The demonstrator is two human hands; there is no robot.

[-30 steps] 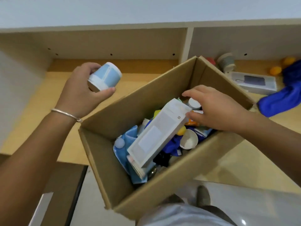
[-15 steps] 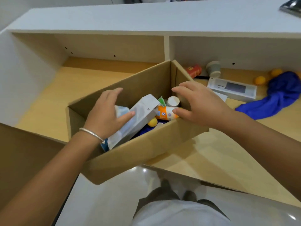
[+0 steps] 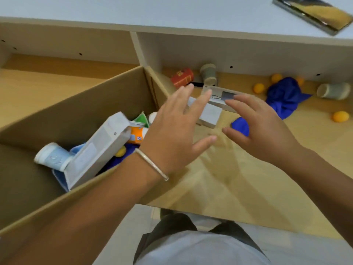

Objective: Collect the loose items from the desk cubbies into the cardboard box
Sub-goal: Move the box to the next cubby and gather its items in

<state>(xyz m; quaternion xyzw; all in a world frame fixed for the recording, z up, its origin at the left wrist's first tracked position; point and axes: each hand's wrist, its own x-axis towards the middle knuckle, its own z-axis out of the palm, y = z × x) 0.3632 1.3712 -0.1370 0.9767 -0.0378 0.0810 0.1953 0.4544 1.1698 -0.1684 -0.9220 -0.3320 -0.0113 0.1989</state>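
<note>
The cardboard box [image 3: 80, 104] stands on the wooden desk surface [image 3: 238, 169], in front of the left cubby, with its far corner near the divider [image 3: 136, 48] between the two cubbies. Inside it lie a long grey carton [image 3: 99, 148] tilted against the other things, a pale blue cup [image 3: 52, 156] on its side at the carton's lower end, an orange packet [image 3: 138, 135], a green packet [image 3: 142, 118] and some blue cloth under them.

The left hand [image 3: 172, 138] is above the right end of the box, with a thin bracelet [image 3: 152, 164] on the wrist. Its fingers [image 3: 200, 100] are spread and nearly straight, and they hold nothing. The right hand [image 3: 261, 131] is just beside it, over the desk surface, palm turned toward the left hand. Its fingers are loosely bent and apart, and they hold nothing too. Both hands are a little blurred.

Between and behind the hands are a small grey box [image 3: 209, 116] and a flat white package [image 3: 225, 97]; whether a fingertip touches them I cannot tell.

In the right cubby lie a red can [image 3: 182, 77], a grey-green cup [image 3: 209, 73] on its side, a dark blue cloth [image 3: 284, 96], several orange balls [image 3: 341, 116] and another pale cup [image 3: 333, 90] on its side. On the white top of the desk, far right, lies a shiny packet [image 3: 313, 13].
</note>
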